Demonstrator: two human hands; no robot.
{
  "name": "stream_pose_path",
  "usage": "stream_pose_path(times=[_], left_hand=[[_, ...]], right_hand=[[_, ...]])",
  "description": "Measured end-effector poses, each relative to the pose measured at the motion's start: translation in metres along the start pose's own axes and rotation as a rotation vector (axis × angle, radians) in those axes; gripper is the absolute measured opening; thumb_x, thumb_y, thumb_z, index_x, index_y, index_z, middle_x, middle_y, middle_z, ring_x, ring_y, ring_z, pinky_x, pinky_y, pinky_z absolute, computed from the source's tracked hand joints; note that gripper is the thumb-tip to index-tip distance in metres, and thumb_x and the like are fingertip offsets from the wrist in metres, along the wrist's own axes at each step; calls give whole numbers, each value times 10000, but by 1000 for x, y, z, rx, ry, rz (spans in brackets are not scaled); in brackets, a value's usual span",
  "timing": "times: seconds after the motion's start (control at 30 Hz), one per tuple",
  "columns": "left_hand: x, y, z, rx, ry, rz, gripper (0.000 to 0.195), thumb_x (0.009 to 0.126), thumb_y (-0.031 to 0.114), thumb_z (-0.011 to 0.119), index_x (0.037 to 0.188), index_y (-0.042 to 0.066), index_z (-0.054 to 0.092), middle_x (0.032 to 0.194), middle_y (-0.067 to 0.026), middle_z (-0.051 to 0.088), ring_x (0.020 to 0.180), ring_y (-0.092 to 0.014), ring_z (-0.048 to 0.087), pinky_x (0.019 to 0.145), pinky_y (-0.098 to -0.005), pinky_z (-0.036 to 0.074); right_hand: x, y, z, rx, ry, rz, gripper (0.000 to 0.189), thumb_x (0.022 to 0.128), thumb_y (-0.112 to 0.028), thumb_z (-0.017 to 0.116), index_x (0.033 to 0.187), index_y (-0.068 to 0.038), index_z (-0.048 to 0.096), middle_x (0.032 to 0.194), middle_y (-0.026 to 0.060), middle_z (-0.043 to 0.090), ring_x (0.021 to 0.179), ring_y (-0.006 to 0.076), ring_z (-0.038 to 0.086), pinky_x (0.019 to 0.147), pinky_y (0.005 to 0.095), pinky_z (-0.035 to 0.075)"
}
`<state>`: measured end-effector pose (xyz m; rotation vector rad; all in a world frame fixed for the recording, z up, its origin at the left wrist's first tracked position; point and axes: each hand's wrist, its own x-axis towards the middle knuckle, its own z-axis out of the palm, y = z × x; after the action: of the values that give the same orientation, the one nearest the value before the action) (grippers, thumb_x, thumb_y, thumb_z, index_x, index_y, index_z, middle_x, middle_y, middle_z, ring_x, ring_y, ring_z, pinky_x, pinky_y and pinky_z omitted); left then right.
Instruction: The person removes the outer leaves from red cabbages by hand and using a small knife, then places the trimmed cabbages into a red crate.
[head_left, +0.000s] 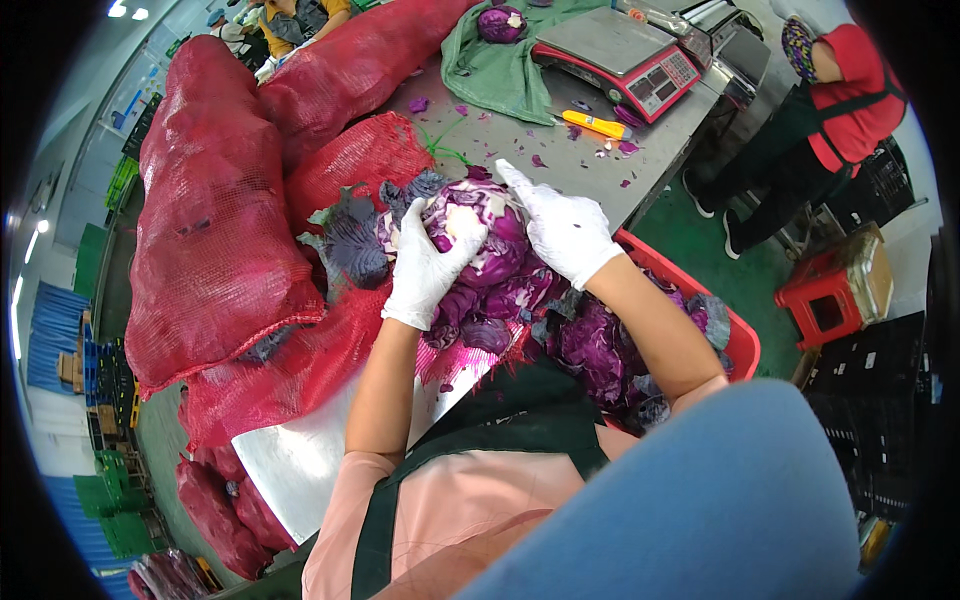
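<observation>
A partly trimmed red cabbage (491, 232) is between my two white-gloved hands, its pale cut stem turned up towards me. My left hand (431, 262) grips it from the left, the thumb side near the stem. Against its right side lies my right hand (566, 225), index finger stretched out past the cabbage; the undersides of the other fingers are hidden. Dark outer leaves (352, 240) spread to the left of my left hand. Loose purple leaves (487, 334) lie below the cabbage, on red mesh. A red crate (742, 337) by my right forearm holds more cabbage leaves.
Full red mesh sacks (210, 217) are piled on the left of the metal table (517, 154). A yellow utility knife (596, 124) lies near a red weighing scale (630, 64). Another red cabbage (501, 24) rests on green sacking (491, 71). A co-worker (817, 127) stands at right.
</observation>
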<state>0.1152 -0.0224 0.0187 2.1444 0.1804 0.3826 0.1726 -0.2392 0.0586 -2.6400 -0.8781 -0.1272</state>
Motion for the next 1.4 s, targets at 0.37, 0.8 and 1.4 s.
stream_pose_path(times=[0.37, 0.8, 1.4], left_hand=[[8, 0, 8, 75, 36, 18, 1053, 715, 475, 884, 1404, -146, 387, 1314, -264, 548, 1230, -327, 555, 1073, -394, 433], [-35, -25, -1, -522, -55, -95, 986, 782, 290, 863, 1498, -58, 282, 1403, -176, 456, 1312, -231, 434, 1151, -384, 338], [-5, 24, 11, 674, -16, 535, 983, 744, 683, 730, 1350, -58, 501, 1309, -254, 571, 1243, -396, 536, 1062, -504, 381]], right_hand=[[48, -7, 11, -227, -144, -102, 509, 969, -109, 484, 1469, -54, 410, 1105, 227, 669, 961, 361, 714, 786, 441, 586], [83, 79, 54, 7, -413, 188, 569, 920, -126, 543, 1485, -169, 488, 1342, 193, 629, 1215, 361, 623, 1024, 430, 501], [51, 13, 21, 892, -430, 370, 297, 925, -375, 634, 1002, -89, 641, 661, 4, 556, 476, 122, 507, 434, 289, 434]])
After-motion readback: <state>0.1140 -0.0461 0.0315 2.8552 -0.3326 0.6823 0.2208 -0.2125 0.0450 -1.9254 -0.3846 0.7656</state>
